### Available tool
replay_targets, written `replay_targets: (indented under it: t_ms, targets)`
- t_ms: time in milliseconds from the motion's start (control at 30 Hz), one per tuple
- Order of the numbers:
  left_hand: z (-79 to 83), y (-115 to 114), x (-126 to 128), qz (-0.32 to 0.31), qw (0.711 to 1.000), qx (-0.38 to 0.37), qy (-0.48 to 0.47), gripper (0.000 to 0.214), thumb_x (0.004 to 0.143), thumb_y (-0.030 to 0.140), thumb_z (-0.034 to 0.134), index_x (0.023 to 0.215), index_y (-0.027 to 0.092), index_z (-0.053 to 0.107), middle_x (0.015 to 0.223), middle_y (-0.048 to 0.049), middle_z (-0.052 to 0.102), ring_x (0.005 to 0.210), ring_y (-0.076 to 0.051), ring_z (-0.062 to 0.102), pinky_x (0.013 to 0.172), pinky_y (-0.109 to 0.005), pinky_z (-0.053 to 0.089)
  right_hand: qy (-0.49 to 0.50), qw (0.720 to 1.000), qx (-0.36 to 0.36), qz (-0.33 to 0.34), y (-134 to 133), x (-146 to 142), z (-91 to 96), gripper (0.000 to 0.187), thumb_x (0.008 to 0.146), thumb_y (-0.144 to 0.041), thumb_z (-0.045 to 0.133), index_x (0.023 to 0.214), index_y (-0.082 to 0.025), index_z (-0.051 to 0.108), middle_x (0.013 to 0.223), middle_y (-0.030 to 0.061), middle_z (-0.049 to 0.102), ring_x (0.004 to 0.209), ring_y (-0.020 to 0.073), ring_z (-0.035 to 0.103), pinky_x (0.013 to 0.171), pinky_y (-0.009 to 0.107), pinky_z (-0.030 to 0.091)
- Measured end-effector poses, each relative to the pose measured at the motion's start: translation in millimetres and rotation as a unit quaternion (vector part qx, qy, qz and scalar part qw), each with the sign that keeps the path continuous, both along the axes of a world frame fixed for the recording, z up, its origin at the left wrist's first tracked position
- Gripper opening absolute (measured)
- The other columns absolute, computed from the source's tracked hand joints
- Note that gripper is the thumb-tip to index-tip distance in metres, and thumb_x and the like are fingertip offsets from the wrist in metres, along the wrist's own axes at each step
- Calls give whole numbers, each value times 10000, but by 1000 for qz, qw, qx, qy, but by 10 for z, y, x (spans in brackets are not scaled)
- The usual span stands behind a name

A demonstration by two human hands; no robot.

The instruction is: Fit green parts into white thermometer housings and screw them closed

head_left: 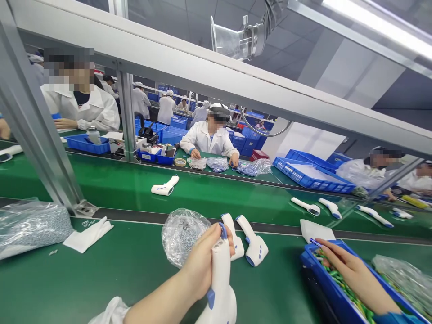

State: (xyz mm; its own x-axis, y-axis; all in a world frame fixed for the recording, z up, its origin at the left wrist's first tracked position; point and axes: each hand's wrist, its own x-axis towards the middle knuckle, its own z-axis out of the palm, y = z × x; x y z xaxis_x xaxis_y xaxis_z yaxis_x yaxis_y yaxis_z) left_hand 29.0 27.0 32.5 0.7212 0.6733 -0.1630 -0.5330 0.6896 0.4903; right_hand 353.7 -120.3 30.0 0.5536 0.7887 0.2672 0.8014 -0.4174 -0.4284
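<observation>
My left hand (pixel 202 263) is wrapped round the handle of a white thermometer gun with blue trim (pixel 221 288), held upright above the green mat. My right hand (pixel 351 270) reaches into a blue bin (pixel 324 288) of small green parts at the lower right, fingers lying stretched over the parts. Whether it holds one I cannot see. Two more white thermometer guns (pixel 251 243) lie on the mat just beyond my left hand, beside a clear bag of small grey parts (pixel 182 234).
A green conveyor belt (pixel 209 193) carries several white guns past. A big clear bag (pixel 30 225) and a white cloth (pixel 89 234) lie at left. A slanted metal frame post (pixel 40 135) stands there. People in white coats work across the belt, with blue trays (pixel 310 173).
</observation>
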Motion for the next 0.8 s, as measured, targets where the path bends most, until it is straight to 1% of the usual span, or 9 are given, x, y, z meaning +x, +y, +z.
replay_targets:
  t_ms: [100,167,233,300,433,500,600,733,800]
  targets:
    - [18,-45,18,17,997,45,55,526,464,545,806,744,131,642,593,20,538,578,-90,488,613,-214,353,90,992,11,87,197,-436,148,532,809,-661,392,980,-193,578,705,58,619,612,205,602,560,273,532]
    - [-3,-59,22,22,991,95,96,619,469,606,768,863,138,674,611,15,545,628,-112,492,658,-238,356,119,984,27,132,345,-730,217,475,793,-636,450,911,-201,600,698,45,609,605,189,592,547,244,526]
    - [-43,-59,19,24,978,157,132,678,539,639,710,1007,149,667,676,-6,564,684,-140,501,702,-269,359,132,974,45,177,479,-983,271,409,760,-594,536,861,-215,651,757,48,637,647,189,614,540,217,528]
    - [-83,-56,12,35,959,236,154,645,643,626,643,1084,155,650,759,-35,566,728,-167,512,722,-295,370,136,962,70,228,583,-1187,308,304,749,-518,600,826,-238,689,847,44,663,721,194,639,573,189,537]
    - [-125,-60,6,68,912,361,181,499,757,533,567,1058,151,679,796,-54,528,737,-172,495,715,-295,395,155,932,107,310,687,-1508,336,140,791,-390,625,809,-259,670,807,10,666,710,164,647,595,161,541]
    - [-136,-62,12,76,902,379,191,479,762,514,566,1042,145,690,766,-46,499,713,-160,473,696,-287,395,154,924,104,334,702,-1640,353,99,800,-361,636,807,-263,647,777,-11,660,677,147,645,579,149,539]
    - [-158,-57,27,92,908,366,185,497,745,523,583,1020,125,699,749,-42,460,718,-165,465,688,-293,396,97,916,111,373,717,-1777,410,99,803,-378,653,786,-280,658,746,-41,666,643,124,647,582,115,526]
    - [-200,-52,45,105,915,352,167,457,756,505,586,1019,150,701,803,-56,478,798,-185,490,784,-318,394,29,911,128,392,751,-1813,482,153,822,-424,638,792,-282,684,756,-30,671,631,129,646,586,120,526]
    - [-218,-56,52,101,914,358,163,437,774,491,575,1034,161,695,850,-70,498,859,-201,500,836,-329,386,16,906,123,405,763,-1795,486,133,844,-395,620,857,-287,697,817,-8,673,673,139,645,603,142,533]
